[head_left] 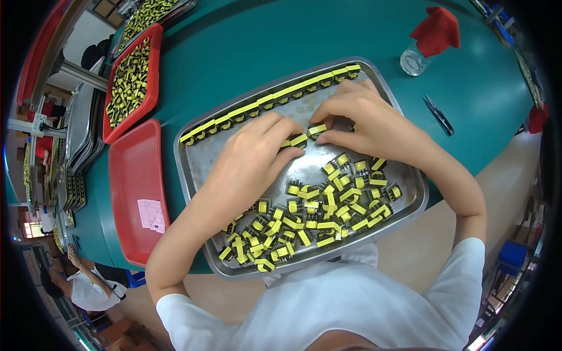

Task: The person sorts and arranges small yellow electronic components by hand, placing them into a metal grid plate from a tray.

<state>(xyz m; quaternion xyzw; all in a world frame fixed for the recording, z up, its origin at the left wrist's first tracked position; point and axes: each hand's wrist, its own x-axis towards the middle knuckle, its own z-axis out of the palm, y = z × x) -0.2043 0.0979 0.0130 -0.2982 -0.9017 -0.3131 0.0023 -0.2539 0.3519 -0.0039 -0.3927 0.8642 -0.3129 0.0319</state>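
A metal tray (186,169) lies before me with small yellow-and-black transformers in it. Along its far side runs a straight row of transformers (257,106), set side by side. A loose heap of transformers (316,210) fills the near part, many tipped at various angles. Over the middle, my right hand (357,120) pinches one transformer (317,130) between thumb and fingers. Beside it, my left hand (249,158) is closed with thumb and fingers on another transformer (298,140); part of what it grips is hidden under the fingers. The two held pieces are close together, nearly end to end.
Left of the tray are a red bin (157,76) full of similar parts and a red bin (130,193) with a paper slip (151,214). Right are a glass (413,60) with a red cloth (438,30) and small snips (439,115). A person (93,286) sits far left.
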